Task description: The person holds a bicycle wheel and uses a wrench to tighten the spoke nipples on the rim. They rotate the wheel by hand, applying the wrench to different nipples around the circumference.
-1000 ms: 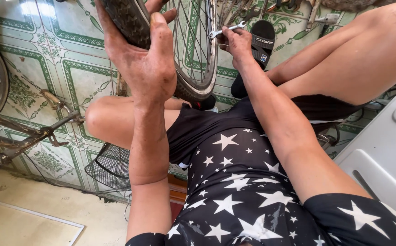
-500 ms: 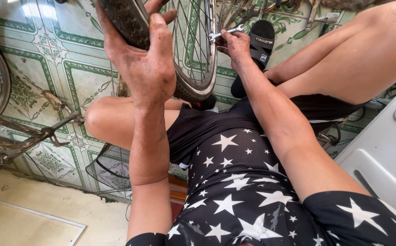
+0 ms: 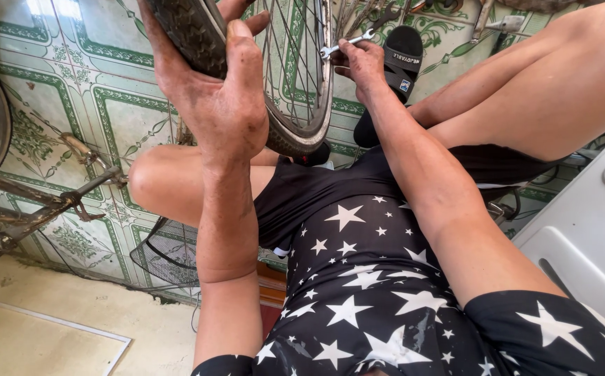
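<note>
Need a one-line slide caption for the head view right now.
Left hand grips the bicycle tyre while right hand holds a wrench at the wheel rim.

Bicycle wheel (image 3: 295,104) cut off by top edge, hub out of frame. Left hand (image 3: 212,90) covers part of the tyre (image 3: 184,31). Right hand (image 3: 361,66) hides the spanner (image 3: 340,45) handle. Tools at top centre too cluttered to identify.
</note>
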